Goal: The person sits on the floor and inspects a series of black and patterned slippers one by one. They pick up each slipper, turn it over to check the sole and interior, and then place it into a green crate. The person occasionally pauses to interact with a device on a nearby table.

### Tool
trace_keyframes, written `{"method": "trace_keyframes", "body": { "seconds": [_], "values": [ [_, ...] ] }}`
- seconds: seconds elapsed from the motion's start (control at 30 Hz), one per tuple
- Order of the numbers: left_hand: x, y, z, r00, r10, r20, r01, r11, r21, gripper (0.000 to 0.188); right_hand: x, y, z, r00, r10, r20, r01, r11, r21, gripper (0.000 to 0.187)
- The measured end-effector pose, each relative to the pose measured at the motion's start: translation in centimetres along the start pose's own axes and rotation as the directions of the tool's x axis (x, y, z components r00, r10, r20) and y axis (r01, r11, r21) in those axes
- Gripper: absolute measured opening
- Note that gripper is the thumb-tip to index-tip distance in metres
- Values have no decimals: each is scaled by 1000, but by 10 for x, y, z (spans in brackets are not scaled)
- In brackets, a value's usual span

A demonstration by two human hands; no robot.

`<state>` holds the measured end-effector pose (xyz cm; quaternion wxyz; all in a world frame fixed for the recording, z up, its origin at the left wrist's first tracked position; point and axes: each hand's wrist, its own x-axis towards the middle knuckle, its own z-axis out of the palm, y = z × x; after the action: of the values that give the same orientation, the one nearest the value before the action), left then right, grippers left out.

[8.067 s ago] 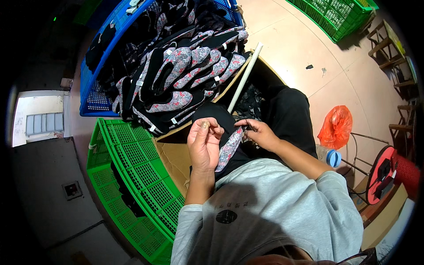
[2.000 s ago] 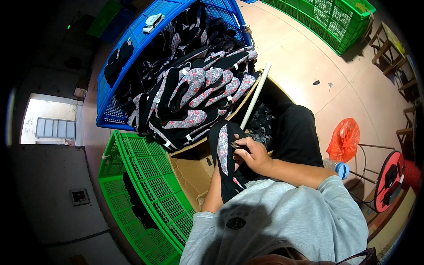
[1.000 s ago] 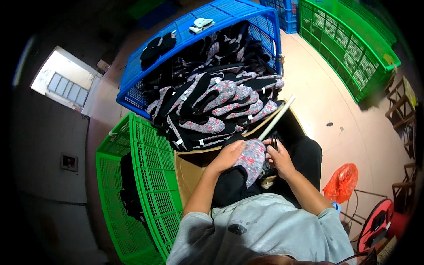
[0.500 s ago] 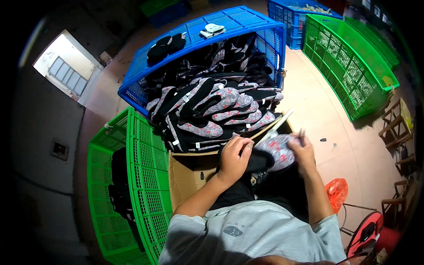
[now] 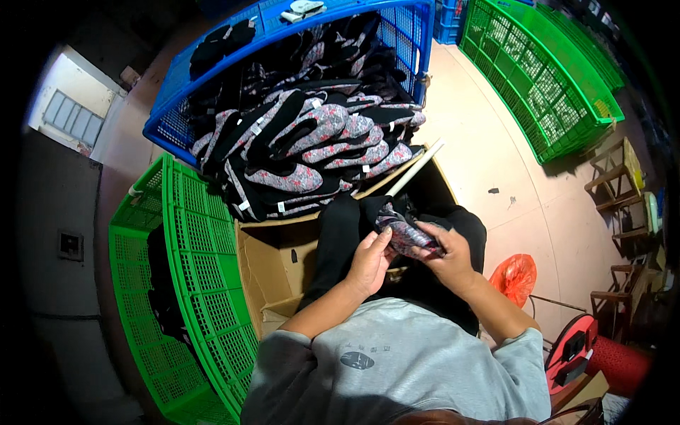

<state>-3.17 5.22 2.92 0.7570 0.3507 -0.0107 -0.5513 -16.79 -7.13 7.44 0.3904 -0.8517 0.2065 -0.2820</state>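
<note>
In front of my lap, both hands hold one floral cloth slipper [image 5: 405, 236], grey with red flowers and a dark lining. My left hand [image 5: 370, 263] grips its left end, thumb up against the patterned fabric. The fingers of my right hand [image 5: 450, 258] curl around the other end, partly hiding it. Beyond my knees, a large heap of matching slippers [image 5: 287, 178] with black soles and small white tags spills out of a blue crate [image 5: 164, 106] tipped on its side. A white rod [image 5: 418, 167] slants up just past the slipper in my hands.
An open cardboard box [image 5: 273, 262] stands under the heap, around my legs. On my left is a green crate [image 5: 205, 283] with dark items. Another green crate [image 5: 528, 85] lies far right. A red plastic bag [image 5: 515, 278], wooden stools [image 5: 615, 177] and a red round-topped object [image 5: 571, 352] are at right.
The slipper has come down and closer to my body, turned so its patterned side is folded between my hands. My left hand has moved lower; the view has shifted slightly.
</note>
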Motion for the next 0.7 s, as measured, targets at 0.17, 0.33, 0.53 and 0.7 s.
{"method": "trace_keyframes", "body": {
  "seconds": [0.17,0.33,0.53,0.7],
  "values": [
    [-36,9,-21,984,17,-175,15,984,180,21,-23,3,36,990,-124,71,117,988,99,54],
    [-60,33,-42,977,-54,-207,77,991,105,21,-21,-9,60,969,-176,173,151,978,147,52],
    [-67,49,-50,974,-29,-223,63,988,144,11,-16,-21,69,942,-111,317,58,983,172,46],
    [-64,57,-54,951,61,-304,12,972,233,7,-6,-17,87,911,49,408,-212,908,363,37]
  ]
}}
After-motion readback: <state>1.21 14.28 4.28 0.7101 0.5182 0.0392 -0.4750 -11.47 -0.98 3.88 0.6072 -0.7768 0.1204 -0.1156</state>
